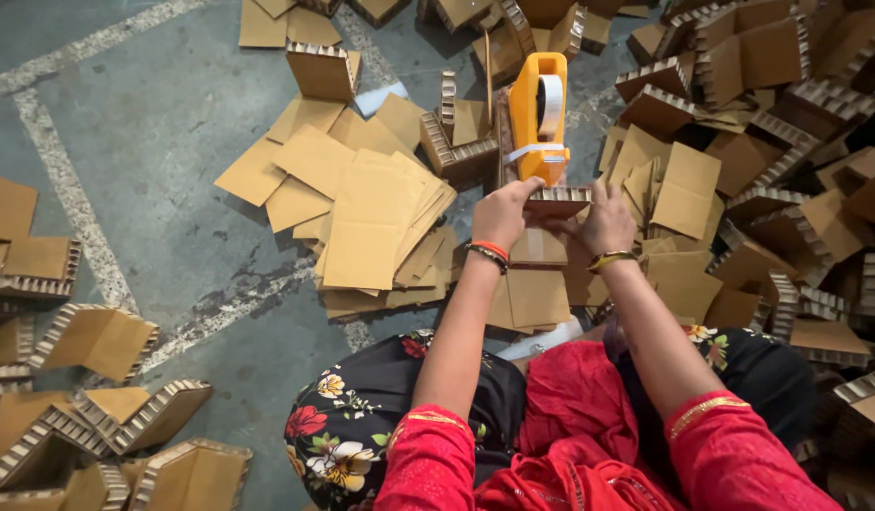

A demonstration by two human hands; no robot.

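Observation:
Both of my hands grip one brown honeycomb-cardboard corner piece (pixel 558 199) just below an orange tape dispenser (pixel 539 114). My left hand (pixel 502 213), with a red and dark bangle at the wrist, clasps the piece's left end. My right hand (pixel 606 222), wearing a gold bangle, holds its right end. A strip of white tape (pixel 535 151) hangs from the dispenser's front right above the piece. The roll of clear tape (pixel 550 102) sits on the dispenser's top. My red sleeves and floral black garment fill the bottom of the view.
A spread stack of flat cardboard sheets (pixel 362 203) lies left of my hands on the grey concrete floor (pixel 154 161). Several folded honeycomb corner pieces (pixel 97 416) lie at the lower left. A large heap of such pieces (pixel 787 142) covers the right side and top.

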